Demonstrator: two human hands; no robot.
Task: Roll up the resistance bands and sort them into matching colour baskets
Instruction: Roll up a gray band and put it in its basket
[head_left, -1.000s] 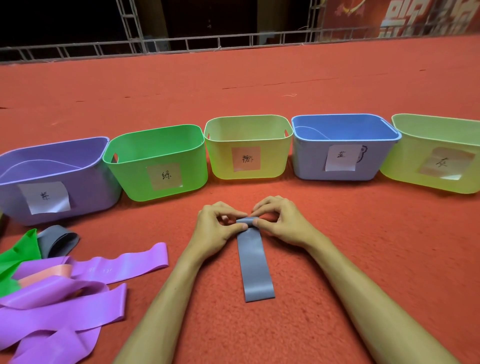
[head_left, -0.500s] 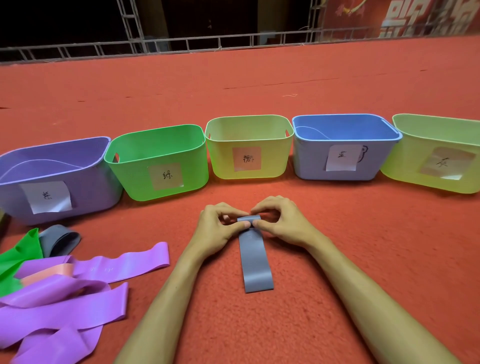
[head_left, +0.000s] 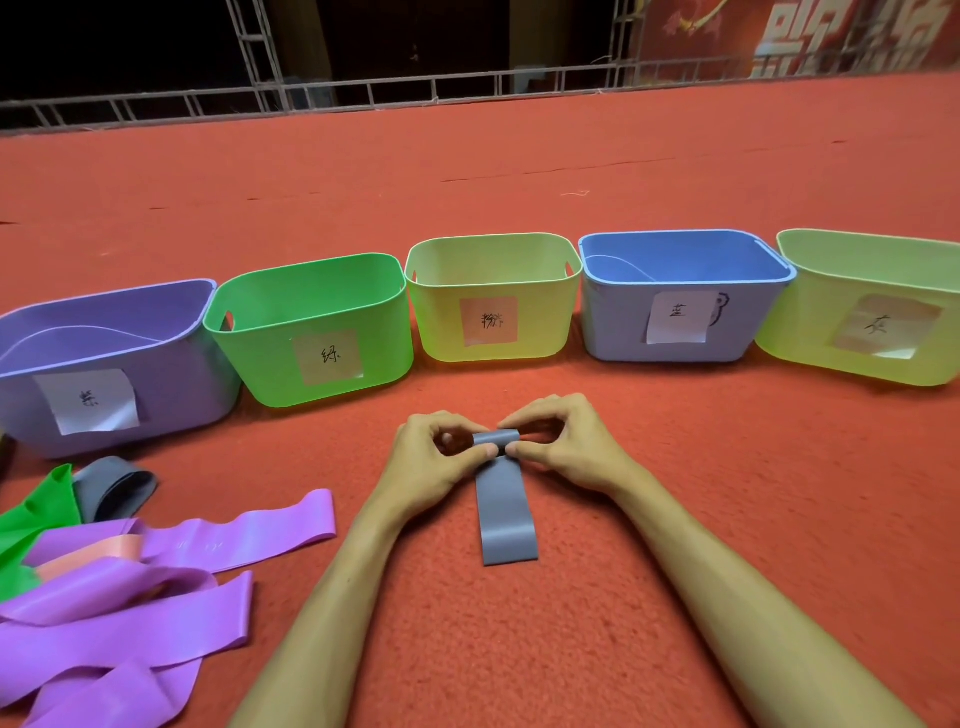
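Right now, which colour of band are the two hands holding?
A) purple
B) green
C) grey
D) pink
C: the left hand and right hand pinch the rolled far end of the grey band; the purple bands lie untouched in the pile at the left.

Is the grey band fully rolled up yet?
No, the left hand and right hand pinch a small roll at the far end of the grey band, and the rest lies flat on the red carpet.

The band (head_left: 506, 512) is grey, the carpet (head_left: 519, 171) red. Purple basket (head_left: 176, 400), green basket (head_left: 260, 369), yellow basket (head_left: 441, 332), blue basket (head_left: 613, 332), second yellow basket (head_left: 800, 338).
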